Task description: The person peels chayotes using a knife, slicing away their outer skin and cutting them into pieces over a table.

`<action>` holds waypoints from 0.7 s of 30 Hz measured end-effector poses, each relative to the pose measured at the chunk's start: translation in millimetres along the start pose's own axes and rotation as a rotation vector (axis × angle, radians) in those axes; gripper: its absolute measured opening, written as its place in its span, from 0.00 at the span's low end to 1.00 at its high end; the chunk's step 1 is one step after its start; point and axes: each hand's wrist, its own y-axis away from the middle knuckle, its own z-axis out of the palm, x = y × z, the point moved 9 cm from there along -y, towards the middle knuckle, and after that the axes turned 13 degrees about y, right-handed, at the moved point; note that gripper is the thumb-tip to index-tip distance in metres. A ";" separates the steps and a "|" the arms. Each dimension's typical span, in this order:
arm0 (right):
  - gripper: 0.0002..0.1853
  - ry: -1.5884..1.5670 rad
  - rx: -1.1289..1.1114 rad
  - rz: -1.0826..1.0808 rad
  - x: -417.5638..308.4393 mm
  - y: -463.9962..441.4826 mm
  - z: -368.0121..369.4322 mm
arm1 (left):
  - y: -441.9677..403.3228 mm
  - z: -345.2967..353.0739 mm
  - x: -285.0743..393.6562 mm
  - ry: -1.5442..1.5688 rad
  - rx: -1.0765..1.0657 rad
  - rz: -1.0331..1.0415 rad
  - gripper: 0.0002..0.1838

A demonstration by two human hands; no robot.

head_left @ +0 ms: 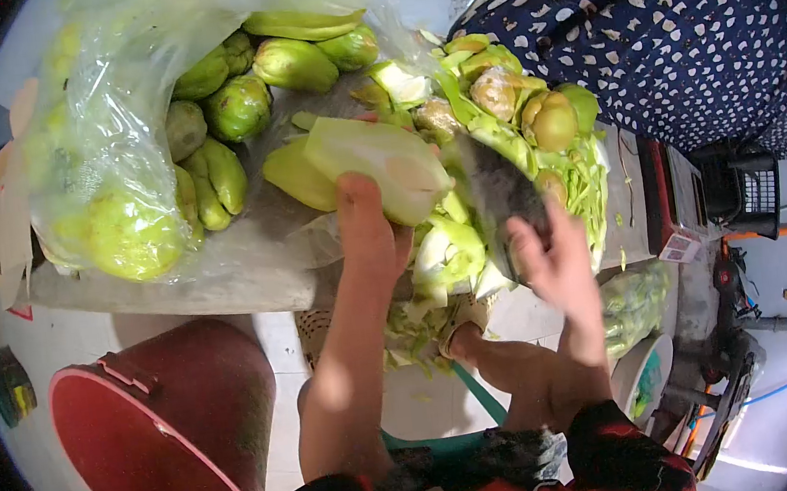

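My left hand (367,224) is closed round a pale green, peeled-looking chayote (380,161), held above the table. Its broad pale face is turned up toward me. A greener chayote (295,177) shows just beside it, partly covered. In my right hand (558,262), fingers wrapped round its handle end, is a wide dark-bladed knife (502,181), blurred by motion. The blade is close to the chayote's right end; whether they touch I cannot tell. Below and right of the blade lie green peelings (589,191) and pale cut pieces (452,254).
A clear plastic bag (127,130) with several green chayotes (240,108) spreads over the table's left side. Brownish round fruits (548,119) sit on the peelings. A red bin (169,432) stands below left, a filled bag (635,306) below right. Dark patterned cloth (659,35) hangs at upper right.
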 end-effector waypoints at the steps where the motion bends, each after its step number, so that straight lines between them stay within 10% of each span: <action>1: 0.06 0.018 0.017 -0.087 -17.1 7.0 7.9 | -1.4 5.0 8.2 -0.008 -0.037 0.099 0.54; 5: 0.08 0.165 0.126 -0.365 -65.3 30.1 21.2 | -2.7 10.9 26.4 -0.104 0.000 0.240 0.54; 7: 0.12 0.186 0.103 -0.360 -71.8 36.0 24.9 | -0.8 6.7 36.1 0.177 -0.094 0.324 0.27; 21: 0.12 0.171 0.096 -0.391 -78.3 32.5 38.3 | 7.4 15.2 51.7 -0.021 -0.208 0.471 0.34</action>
